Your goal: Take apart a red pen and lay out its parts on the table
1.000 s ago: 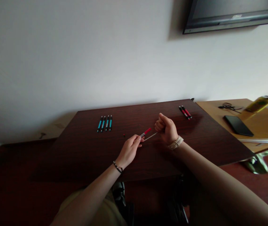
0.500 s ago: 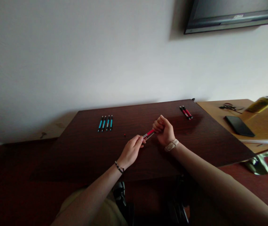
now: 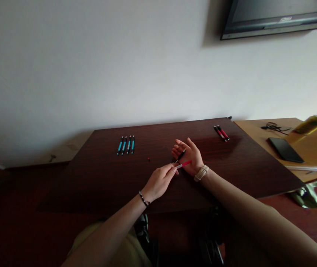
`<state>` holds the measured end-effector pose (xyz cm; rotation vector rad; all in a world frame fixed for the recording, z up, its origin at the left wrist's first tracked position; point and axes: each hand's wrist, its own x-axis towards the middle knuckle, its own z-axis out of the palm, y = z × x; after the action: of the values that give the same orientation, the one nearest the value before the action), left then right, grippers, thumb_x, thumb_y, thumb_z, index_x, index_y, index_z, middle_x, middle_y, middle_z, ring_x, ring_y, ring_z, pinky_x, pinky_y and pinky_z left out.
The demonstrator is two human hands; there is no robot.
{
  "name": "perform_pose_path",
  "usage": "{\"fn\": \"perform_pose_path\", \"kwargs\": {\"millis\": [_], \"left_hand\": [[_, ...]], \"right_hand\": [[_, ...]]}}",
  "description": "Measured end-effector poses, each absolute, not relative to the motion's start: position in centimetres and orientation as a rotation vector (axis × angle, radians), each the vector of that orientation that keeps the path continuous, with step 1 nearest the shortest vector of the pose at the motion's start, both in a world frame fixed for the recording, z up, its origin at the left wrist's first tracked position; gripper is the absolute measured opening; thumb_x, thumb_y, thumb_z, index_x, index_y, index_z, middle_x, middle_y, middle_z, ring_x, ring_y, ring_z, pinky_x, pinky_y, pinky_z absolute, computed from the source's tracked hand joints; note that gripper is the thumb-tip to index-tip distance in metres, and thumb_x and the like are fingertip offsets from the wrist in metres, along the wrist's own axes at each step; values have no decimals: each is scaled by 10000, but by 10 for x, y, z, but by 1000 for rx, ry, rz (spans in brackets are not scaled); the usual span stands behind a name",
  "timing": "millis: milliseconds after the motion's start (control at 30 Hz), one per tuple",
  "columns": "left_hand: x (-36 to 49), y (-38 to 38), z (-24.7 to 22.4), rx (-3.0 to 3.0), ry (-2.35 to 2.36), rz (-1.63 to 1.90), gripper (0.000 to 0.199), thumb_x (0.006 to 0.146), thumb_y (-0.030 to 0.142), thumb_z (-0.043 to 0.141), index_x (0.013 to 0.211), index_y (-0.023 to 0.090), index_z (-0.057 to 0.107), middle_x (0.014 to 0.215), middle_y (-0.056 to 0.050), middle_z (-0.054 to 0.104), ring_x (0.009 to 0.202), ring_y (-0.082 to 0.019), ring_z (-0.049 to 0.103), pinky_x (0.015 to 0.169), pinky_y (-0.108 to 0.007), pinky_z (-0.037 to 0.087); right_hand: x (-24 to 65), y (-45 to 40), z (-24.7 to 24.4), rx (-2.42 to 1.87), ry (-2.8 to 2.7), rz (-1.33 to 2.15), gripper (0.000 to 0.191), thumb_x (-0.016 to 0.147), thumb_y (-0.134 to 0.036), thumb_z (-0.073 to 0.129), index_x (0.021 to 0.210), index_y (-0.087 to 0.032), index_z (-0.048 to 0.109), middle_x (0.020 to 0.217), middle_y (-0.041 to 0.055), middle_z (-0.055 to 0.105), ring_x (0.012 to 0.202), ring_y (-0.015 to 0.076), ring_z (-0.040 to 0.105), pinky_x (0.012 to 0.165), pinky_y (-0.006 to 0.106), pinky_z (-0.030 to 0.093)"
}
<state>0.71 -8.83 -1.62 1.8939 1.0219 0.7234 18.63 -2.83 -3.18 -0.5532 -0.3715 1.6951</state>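
Observation:
My left hand (image 3: pixel 162 180) pinches a pink pen barrel (image 3: pixel 185 163), its far end pointing at my right palm. Palm up and fingers spread, my right hand (image 3: pixel 189 155) lies open just beyond. A black pen part (image 3: pixel 182 154) with a thin light tip rests across the right fingers; whether the left fingertips also touch it I cannot tell. On the dark table (image 3: pixel 105 178), left of my hands, lies a tiny red and black piece (image 3: pixel 148 159). Several blue pens (image 3: pixel 125 145) lie in a row at the left. A few pink and black pens (image 3: pixel 221 133) lie together at the right.
A lighter wooden table (image 3: pixel 254 129) adjoins on the right, holding a black phone (image 3: pixel 286 150), a coiled cable (image 3: pixel 274 127) and a tilted yellow can (image 3: pixel 311 124). A wall-mounted screen (image 3: pixel 282 20) hangs above. Pale cloth (image 3: pixel 309 194) lies below the right table.
My right hand has turned from a closed fist to an open palm, showing the black part. The pink barrel has come away from the right fingers' grip and now points over the palm.

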Motion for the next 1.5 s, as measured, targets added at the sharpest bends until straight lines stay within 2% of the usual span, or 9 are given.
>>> {"fn": "perform_pose_path", "kwargs": {"millis": [233,333,533,767,867,967,1133,1367,1500], "left_hand": [[11,-90,-18,1869,1021,767,400,1089,452,421,984,206,718,1101,-62,767,1039,-244,697,996,-325,477],[11,-88,-19,1842,1016,803,378,1093,445,423,1056,206,713,1127,-65,762,1088,-243,691,1023,-327,468],[12,-87,-19,1836,1032,831,429,1097,480,395,975,197,694,1111,-67,756,1098,-242,678,1033,-327,464],[12,-87,-21,1807,994,862,402,1103,461,413,980,196,689,1148,-72,744,1139,-237,665,1049,-336,450],[13,-87,-21,1804,949,895,397,1103,454,425,968,195,694,1208,-84,729,1235,-242,634,1113,-350,427],[13,-87,-22,1789,928,913,377,1103,446,435,1091,193,714,1169,-86,734,1201,-236,650,1116,-369,444],[13,-88,-25,1712,911,895,425,1100,470,440,1341,197,659,1179,-97,726,1057,-211,694,964,-355,560],[11,-87,-27,1642,954,923,416,1091,510,445,1142,179,692,1076,-99,744,997,-211,725,830,-315,587],[12,-85,-30,1613,1001,923,413,1086,521,448,1057,178,676,1043,-86,745,946,-203,737,785,-304,579]], "right_hand": [[190,-28,-32,-620,-435,1773,371,979,-593,586,1149,-263,592,1151,113,751,1060,267,728,853,420,605],[191,-28,-33,-680,-489,1791,369,1020,-580,524,1183,-250,553,1154,136,751,1058,275,739,848,420,604],[197,-31,-33,-847,-601,1774,416,1061,-554,476,1324,-233,504,1109,125,744,991,270,759,866,433,615],[213,-34,-30,-1122,-1002,1719,518,1048,-593,477,1165,-153,724,1214,162,748,1064,278,735,973,408,573],[223,-30,-30,-1185,-1207,1620,527,1035,-608,483,1146,-171,756,1165,129,772,1031,269,738,965,414,565],[231,-26,-33,-1153,-1451,1478,360,960,-469,645,1134,-178,766,1114,95,785,987,234,731,949,380,559],[238,-20,-41,-1141,-1663,1284,329,860,-357,735,1139,-183,749,1008,64,781,874,198,710,829,336,555],[237,-22,-43,-1385,-1916,835,189,925,-325,683,1059,-206,742,899,36,746,786,183,668,763,308,500],[234,-26,-42,-1471,-2093,509,157,966,-270,651,1086,-225,742,987,59,726,837,184,666,774,288,475]]}}
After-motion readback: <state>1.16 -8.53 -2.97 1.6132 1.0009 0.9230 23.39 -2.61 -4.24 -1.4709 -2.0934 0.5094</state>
